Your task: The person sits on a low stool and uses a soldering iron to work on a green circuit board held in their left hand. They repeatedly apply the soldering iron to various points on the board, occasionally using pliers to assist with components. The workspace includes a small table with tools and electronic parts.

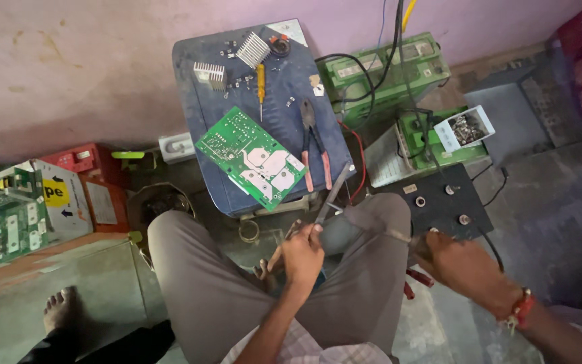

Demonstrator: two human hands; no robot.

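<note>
A pink wall backed a cluttered floor workshop where a dark blue box served as a desk (203,74).
The left hand (302,255), its grip closed, held a slim grey metal tool (331,195) angled up toward the desk's near edge; the right hand (463,266) gripped a thin rod (389,232), blurred. On the desk lay a green circuit board (250,156), red-handled pliers (314,145) and a yellow screwdriver (261,84).
</note>
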